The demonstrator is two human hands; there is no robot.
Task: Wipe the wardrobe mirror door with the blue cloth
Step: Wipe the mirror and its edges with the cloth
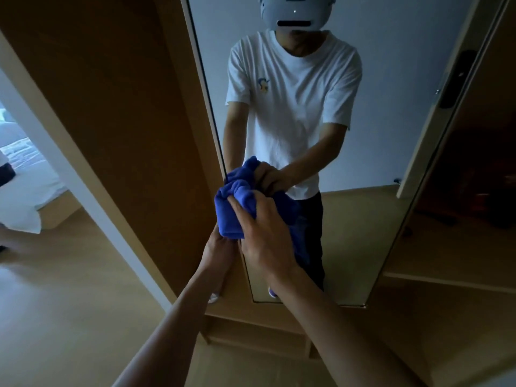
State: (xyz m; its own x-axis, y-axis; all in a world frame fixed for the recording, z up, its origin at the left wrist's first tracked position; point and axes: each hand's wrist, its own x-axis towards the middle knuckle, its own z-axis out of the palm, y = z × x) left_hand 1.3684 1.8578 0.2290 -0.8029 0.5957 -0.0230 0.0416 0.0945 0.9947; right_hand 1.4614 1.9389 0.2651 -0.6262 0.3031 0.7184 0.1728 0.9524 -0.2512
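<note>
Blue cloth at the mirror door, right hand grip curled round it, left hand grip unclear.

blue cloth: soft fleecy fabric, matt | mirror door: glossy glass | wardrobe: smooth wood

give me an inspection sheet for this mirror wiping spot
surface: mirror upright, dim light; smears cannot be told
job's things: cloth bunched, at the mirror's left edge
clutter: nothing seen
grippers: left hand holds cloth from below; right hand grips it from above
cables: nothing seen
surroundings: wardrobe panel left of mirror; bed through the opening at far left; floor pale wood
</note>
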